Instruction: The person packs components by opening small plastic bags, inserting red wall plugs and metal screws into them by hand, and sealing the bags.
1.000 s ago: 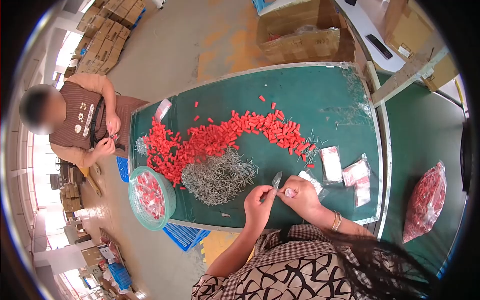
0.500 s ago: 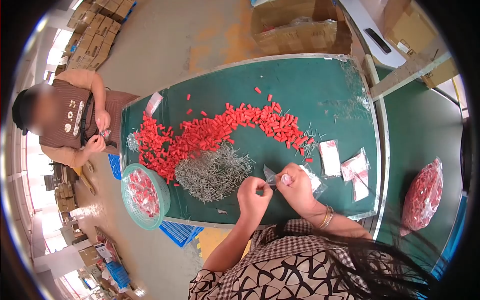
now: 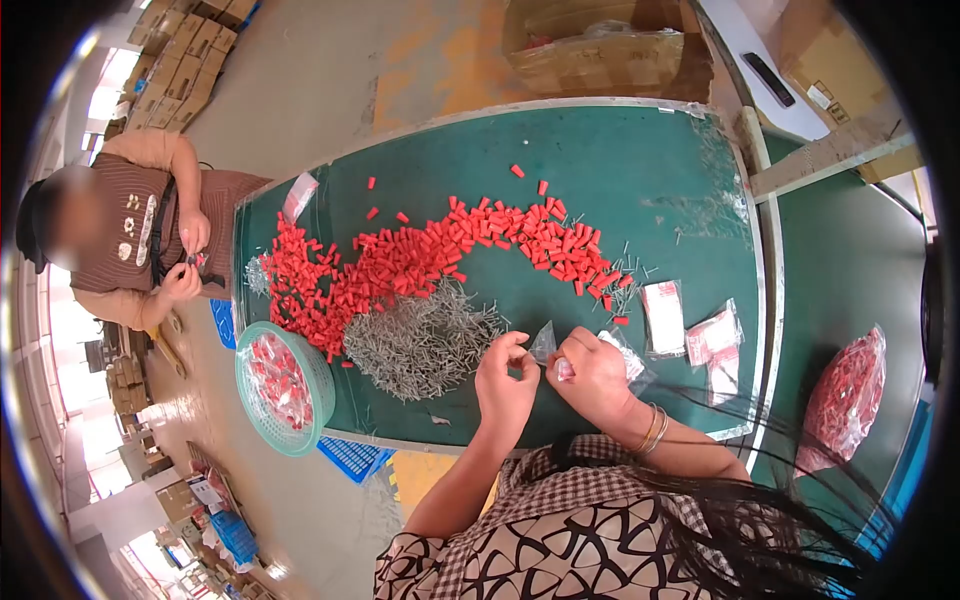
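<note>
My right hand [image 3: 597, 382] is closed around a small clear plastic bag [image 3: 543, 344], whose transparent end sticks out toward the left. A pinkish-white bit shows in that fist. Close beside it, my left hand [image 3: 507, 388] curls its thumb and fingers into a pinch; anything between the fingertips is too small to make out. Loose grey screws [image 3: 420, 345] lie heaped to the left of my hands. Beyond them spreads a long pile of red plastic wall plugs [image 3: 410, 255]. More flat plastic bags [image 3: 663, 315] with red and white print lie right of my right hand.
A green basket [image 3: 322, 395] with filled bags stands at the table's near left corner. Across the green table [image 3: 600, 140], a co-worker [image 3: 135, 235] handles a small item. A large bag of red pieces [image 3: 845, 400] lies right; a cardboard box [image 3: 600, 65] stands beyond the far edge.
My left hand has shifted slightly up, and its fingertips have moved away from my right hand. The clear bag end now points more upward. The view has shifted a little.
</note>
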A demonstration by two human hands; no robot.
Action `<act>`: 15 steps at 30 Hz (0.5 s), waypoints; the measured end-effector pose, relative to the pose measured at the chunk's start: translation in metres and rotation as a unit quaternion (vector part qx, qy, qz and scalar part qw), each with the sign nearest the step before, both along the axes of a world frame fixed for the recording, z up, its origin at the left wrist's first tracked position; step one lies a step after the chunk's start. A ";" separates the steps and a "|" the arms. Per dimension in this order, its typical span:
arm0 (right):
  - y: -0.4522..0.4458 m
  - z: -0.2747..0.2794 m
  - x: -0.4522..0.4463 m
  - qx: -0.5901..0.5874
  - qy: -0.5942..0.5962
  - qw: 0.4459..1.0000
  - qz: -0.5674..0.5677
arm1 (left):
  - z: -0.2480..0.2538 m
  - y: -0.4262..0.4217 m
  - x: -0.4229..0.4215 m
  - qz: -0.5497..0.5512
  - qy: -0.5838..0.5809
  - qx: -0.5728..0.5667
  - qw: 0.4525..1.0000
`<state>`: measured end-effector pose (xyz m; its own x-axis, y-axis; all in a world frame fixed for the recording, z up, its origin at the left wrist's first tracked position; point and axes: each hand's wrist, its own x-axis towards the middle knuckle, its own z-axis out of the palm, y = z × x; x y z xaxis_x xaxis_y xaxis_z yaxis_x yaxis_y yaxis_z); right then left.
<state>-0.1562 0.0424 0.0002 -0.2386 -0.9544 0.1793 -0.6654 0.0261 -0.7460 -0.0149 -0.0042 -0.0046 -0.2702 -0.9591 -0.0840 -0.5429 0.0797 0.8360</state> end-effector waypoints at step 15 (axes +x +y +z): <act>-0.006 0.007 -0.025 0.023 -0.072 0.974 0.215 | 0.023 -0.007 0.009 -0.063 0.052 0.067 0.994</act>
<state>-0.1815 0.0363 0.0073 0.1654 -0.9778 0.1288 -0.5108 -0.1966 -0.8369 -0.0061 -0.0116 0.0184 -0.4010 -0.8992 -0.1748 -0.4464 0.0252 0.8945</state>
